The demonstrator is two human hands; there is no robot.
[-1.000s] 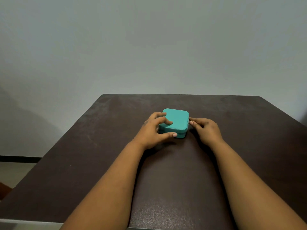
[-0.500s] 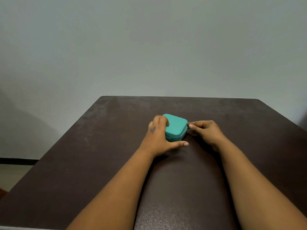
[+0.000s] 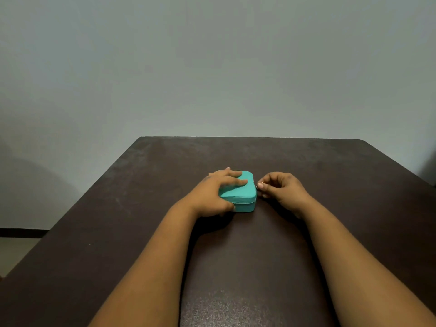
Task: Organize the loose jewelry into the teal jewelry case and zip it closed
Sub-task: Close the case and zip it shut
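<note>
The teal jewelry case (image 3: 245, 197) lies flat on the dark table (image 3: 259, 256), its lid down. My left hand (image 3: 212, 194) holds it from the left: fingers lie across the lid and the thumb presses the near side. My right hand (image 3: 280, 188) is at the case's right edge, with thumb and forefinger pinching the small metal zipper pull (image 3: 257, 187). No loose jewelry shows on the table.
The dark brown table stretches wide on all sides of the case, with its far edge against a plain grey wall (image 3: 212, 67). A strip of floor (image 3: 16, 251) shows past the table's left edge.
The case has turned back square to me and lies flat. My left fingers have spread across the lid, and my right hand has curled tighter at the case's right edge.
</note>
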